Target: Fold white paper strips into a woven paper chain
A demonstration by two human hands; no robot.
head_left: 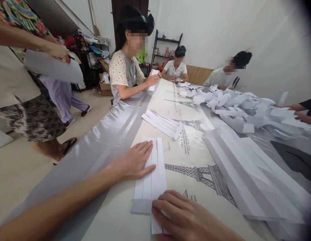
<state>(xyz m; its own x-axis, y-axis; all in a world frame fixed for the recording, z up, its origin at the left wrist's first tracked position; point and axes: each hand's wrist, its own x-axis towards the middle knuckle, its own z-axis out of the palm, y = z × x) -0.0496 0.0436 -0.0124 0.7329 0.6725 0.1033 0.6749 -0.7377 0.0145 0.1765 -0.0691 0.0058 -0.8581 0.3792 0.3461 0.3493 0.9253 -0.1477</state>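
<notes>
White folded paper strips [146,187] lie side by side on the printed tablecloth in front of me, with a band of paper across their near end. My left hand [135,159] rests flat on the far part of these strips, its fingers stretched out and thumb apart. At the near end my right hand [182,214] has its fingers curled over a paper strip [157,225] that sticks out toward me. The right thumb is mostly hidden. Just beyond lies another set of joined paper strips [163,124], set at a slant.
A loose heap of white paper pieces [235,103] covers the right side of the table. Long paper sheets [250,177] lie nearer, beside a dark flat item [296,160]. Several people sit around the table; others stand at left, one carrying a pale sheet [55,65].
</notes>
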